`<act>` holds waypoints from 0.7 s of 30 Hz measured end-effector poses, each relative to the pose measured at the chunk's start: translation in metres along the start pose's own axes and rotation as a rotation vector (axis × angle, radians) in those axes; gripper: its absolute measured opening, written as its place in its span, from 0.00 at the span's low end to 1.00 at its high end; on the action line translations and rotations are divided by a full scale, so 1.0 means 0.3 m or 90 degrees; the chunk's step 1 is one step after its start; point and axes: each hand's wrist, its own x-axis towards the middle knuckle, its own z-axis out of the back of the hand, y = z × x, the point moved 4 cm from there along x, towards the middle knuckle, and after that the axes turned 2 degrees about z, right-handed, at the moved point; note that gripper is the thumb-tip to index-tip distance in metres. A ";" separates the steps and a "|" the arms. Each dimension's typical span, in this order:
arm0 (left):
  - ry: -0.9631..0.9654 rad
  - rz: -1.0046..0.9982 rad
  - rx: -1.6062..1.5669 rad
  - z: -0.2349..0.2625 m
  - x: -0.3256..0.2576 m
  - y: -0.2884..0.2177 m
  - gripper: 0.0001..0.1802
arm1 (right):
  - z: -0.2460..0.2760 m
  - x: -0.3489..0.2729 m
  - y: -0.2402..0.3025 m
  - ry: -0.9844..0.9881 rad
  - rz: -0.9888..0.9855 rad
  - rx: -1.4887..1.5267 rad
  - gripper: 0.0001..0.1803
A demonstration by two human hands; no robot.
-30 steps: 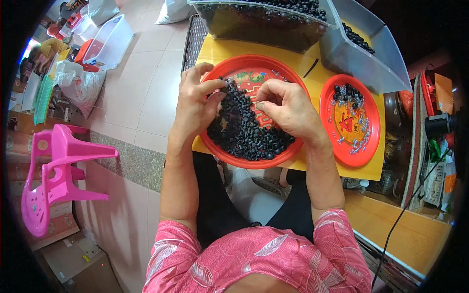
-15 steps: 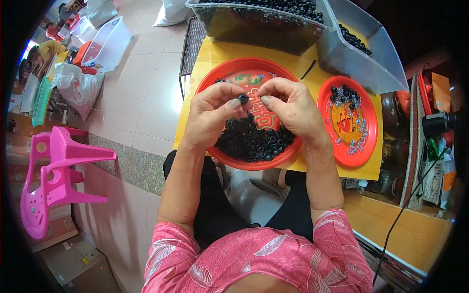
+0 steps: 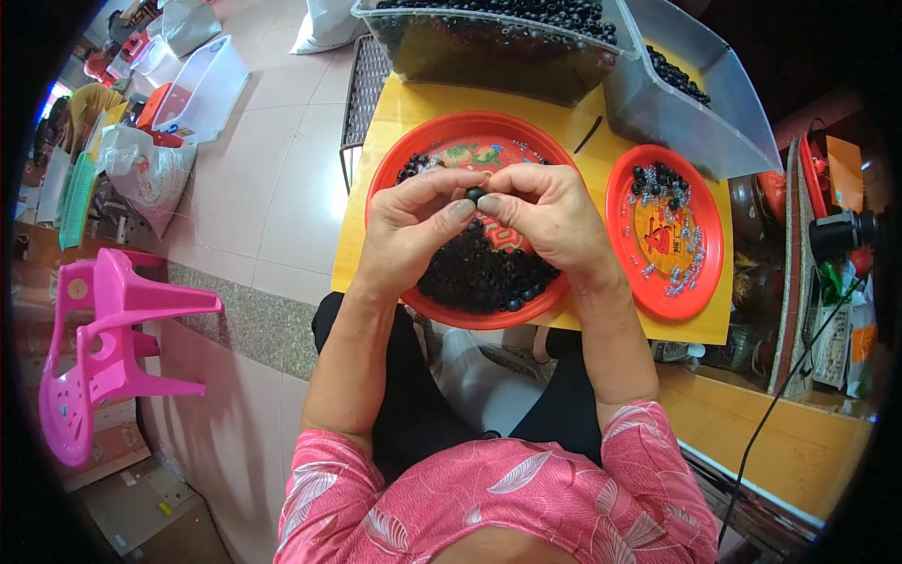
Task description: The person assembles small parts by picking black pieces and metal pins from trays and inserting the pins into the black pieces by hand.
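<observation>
Both hands shifted slightly left since half a second ago, staying raised over the large red plate (image 3: 395,164) at frame centre. Left hand (image 3: 404,230) and right hand (image 3: 545,221) pinch one black bead (image 3: 474,195) between fingertips; bead pile (image 3: 479,273) lies on the plate below

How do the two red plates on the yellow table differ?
The large red plate holds a thick heap of black beads and lies under both hands; the small red plate to its right carries only a few beads near its far rim and nobody touches it. Both are round, red and patterned in the middle.
</observation>
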 end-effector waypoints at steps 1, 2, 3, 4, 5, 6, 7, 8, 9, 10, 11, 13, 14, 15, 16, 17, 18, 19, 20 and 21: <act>0.000 0.000 -0.001 -0.003 0.001 0.000 0.12 | 0.000 -0.001 -0.003 0.000 -0.001 -0.001 0.04; -0.009 0.001 0.009 -0.003 0.003 -0.001 0.11 | 0.000 -0.002 -0.002 -0.007 0.020 -0.029 0.04; -0.019 0.001 0.020 0.000 0.001 -0.002 0.11 | -0.003 -0.002 0.000 -0.011 0.041 -0.055 0.04; -0.021 0.002 0.020 0.006 0.000 0.000 0.11 | -0.004 -0.003 0.002 -0.010 0.040 -0.055 0.04; -0.011 0.009 0.023 0.013 -0.001 0.005 0.10 | -0.004 -0.005 0.008 -0.007 0.057 -0.073 0.04; -0.001 0.016 0.025 0.014 0.000 0.009 0.10 | -0.004 -0.006 0.013 -0.004 0.073 -0.092 0.03; -0.001 0.016 0.024 0.010 -0.001 0.009 0.10 | -0.005 -0.006 0.013 -0.004 0.073 -0.093 0.03; -0.024 0.031 0.047 0.005 -0.003 0.012 0.09 | -0.006 -0.006 0.018 -0.021 0.098 -0.134 0.03; -0.048 0.046 0.070 0.004 -0.005 0.014 0.09 | -0.008 -0.007 0.023 -0.038 0.123 -0.174 0.04; -0.048 0.046 0.069 0.002 -0.004 0.013 0.09 | -0.012 -0.008 0.028 -0.038 0.122 -0.175 0.04; -0.049 0.060 0.109 0.000 -0.002 0.015 0.10 | -0.012 -0.008 0.028 -0.051 0.070 -0.179 0.04; -0.051 0.075 0.148 0.001 -0.002 0.018 0.11 | -0.009 -0.009 0.026 -0.065 0.017 -0.182 0.04; -0.045 0.095 0.161 0.001 -0.002 0.024 0.13 | -0.008 -0.009 0.032 -0.063 0.046 -0.225 0.05; -0.039 0.116 0.174 0.001 -0.002 0.031 0.14 | -0.008 -0.010 0.038 -0.061 0.075 -0.268 0.06; -0.038 0.117 0.173 -0.002 0.000 0.034 0.14 | -0.007 -0.012 0.032 -0.061 0.074 -0.269 0.06; -0.044 0.128 0.209 -0.007 0.001 0.039 0.15 | -0.008 -0.014 0.032 -0.067 0.108 -0.336 0.06; -0.052 0.139 0.246 -0.010 0.003 0.040 0.16 | -0.012 -0.016 0.036 -0.071 0.143 -0.403 0.07; -0.052 0.141 0.246 -0.014 0.003 0.041 0.16 | -0.016 -0.017 0.039 -0.071 0.142 -0.402 0.07; -0.066 0.111 0.312 -0.015 0.004 0.033 0.16 | -0.023 -0.019 0.048 -0.064 0.160 -0.448 0.07; -0.080 0.080 0.376 -0.019 0.005 0.027 0.17 | -0.028 -0.022 0.056 -0.056 0.177 -0.494 0.07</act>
